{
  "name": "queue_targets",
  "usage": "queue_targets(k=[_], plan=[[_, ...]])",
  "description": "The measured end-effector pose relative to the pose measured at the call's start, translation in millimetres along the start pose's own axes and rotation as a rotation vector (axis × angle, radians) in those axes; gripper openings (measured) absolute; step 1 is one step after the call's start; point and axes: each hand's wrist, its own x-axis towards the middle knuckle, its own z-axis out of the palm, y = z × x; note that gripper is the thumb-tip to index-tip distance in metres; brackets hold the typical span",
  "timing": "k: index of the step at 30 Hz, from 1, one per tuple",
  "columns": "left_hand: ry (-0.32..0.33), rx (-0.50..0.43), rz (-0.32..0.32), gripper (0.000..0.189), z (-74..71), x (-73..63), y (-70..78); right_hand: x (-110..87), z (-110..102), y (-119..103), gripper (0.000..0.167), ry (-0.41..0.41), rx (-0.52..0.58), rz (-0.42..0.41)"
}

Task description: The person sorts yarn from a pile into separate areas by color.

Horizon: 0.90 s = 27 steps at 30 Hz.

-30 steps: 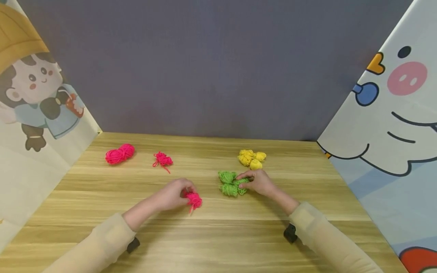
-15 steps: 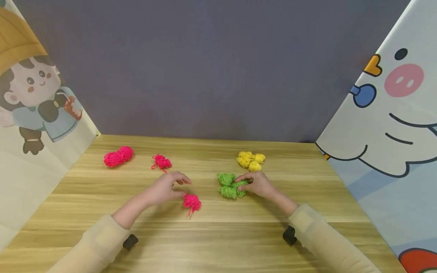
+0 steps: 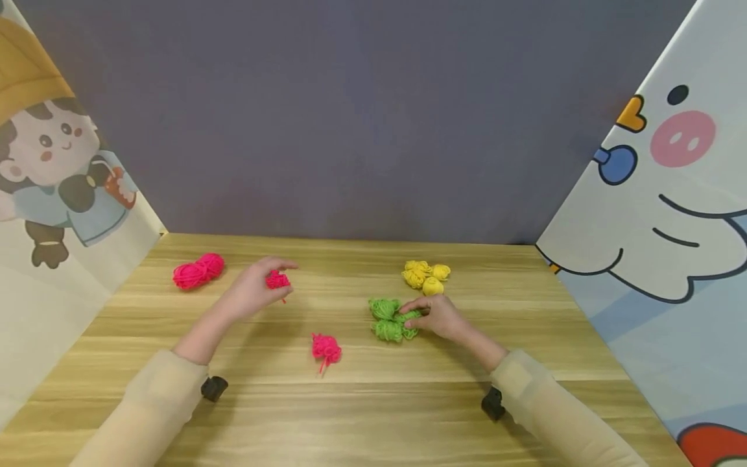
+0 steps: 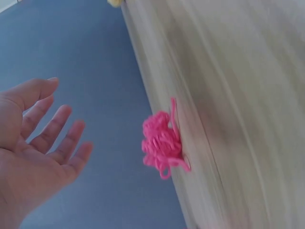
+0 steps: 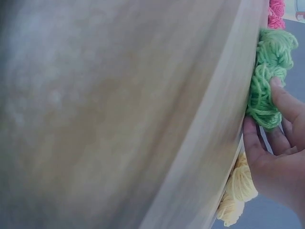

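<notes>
My left hand (image 3: 254, 287), its fingers spread, hovers at a small pink yarn ball (image 3: 277, 279) toward the back left. A gap separates that yarn ball (image 4: 162, 143) from the left hand (image 4: 45, 138) in the left wrist view. Nearer the front lies another small pink yarn ball (image 3: 326, 349) with a loose tail. Right of centre sit several green yarn balls (image 3: 385, 308) bunched together. My right hand (image 3: 440, 316) grips the rightmost one between thumb and fingers; the right wrist view shows the thumb on this green yarn ball (image 5: 264, 98).
Behind the green bunch sits a cluster of yellow yarn balls (image 3: 415, 275). A longer pink yarn skein (image 3: 199, 272) lies at the back left of the wooden table (image 3: 350, 415). A grey panel (image 3: 350, 130) stands along the back, with printed panels at both sides.
My left hand let go of the front pink yarn ball and moved back and left to the farther pink one. The right hand stays on the green yarn ball.
</notes>
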Motion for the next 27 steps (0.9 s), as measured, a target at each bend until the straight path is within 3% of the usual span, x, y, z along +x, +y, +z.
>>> queue_targets(k=[5,13,27], plan=[[0.005,0.015,-0.033,0.046,-7.1,8.8,-10.8,-0.1,-0.6,-1.5,0.026,0.009,0.012,0.016],[0.002,0.04,0.005,0.047,-8.4,19.1,-36.5,1.0,-0.8,-0.6,0.025,0.013,0.017,0.032],[-0.087,0.08,-0.029,0.049,1.3,17.6,-73.9,1.6,1.0,-0.8,0.024,0.005,0.018,0.026]])
